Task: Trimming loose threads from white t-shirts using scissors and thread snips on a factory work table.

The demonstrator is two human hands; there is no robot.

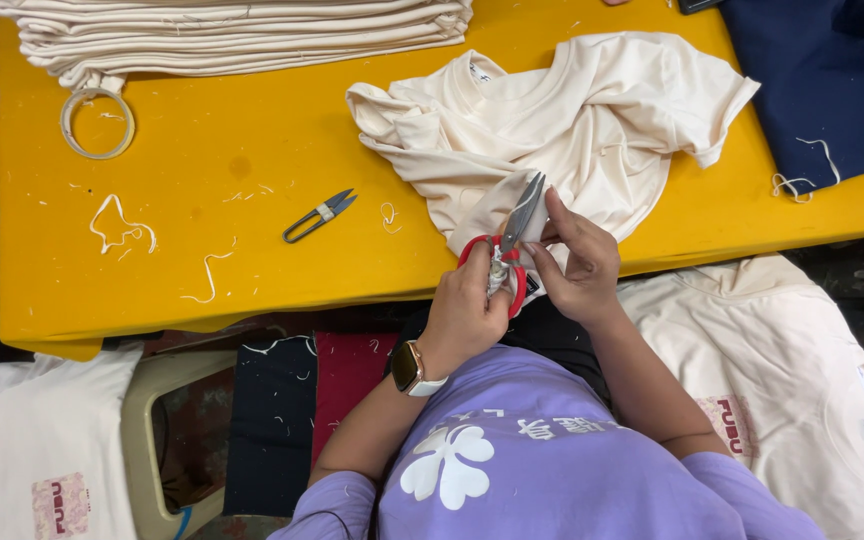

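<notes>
My left hand (464, 312) grips red-handled scissors (508, 240), their blades pointing up over the table's near edge. My right hand (574, 262) pinches the lower edge of a crumpled cream T-shirt (592, 120) right beside the blades. The shirt lies spread on the yellow table (242, 150). A watch sits on my left wrist (412, 368). Whether the blades are cutting fabric or a thread is too small to tell.
Small thread snips (318, 215) lie left of the shirt. A stack of folded cream shirts (242, 35) and a tape ring (98, 122) sit at the far left. Dark blue cloth (832, 80) is far right. Thread scraps litter the table. More shirts hang below.
</notes>
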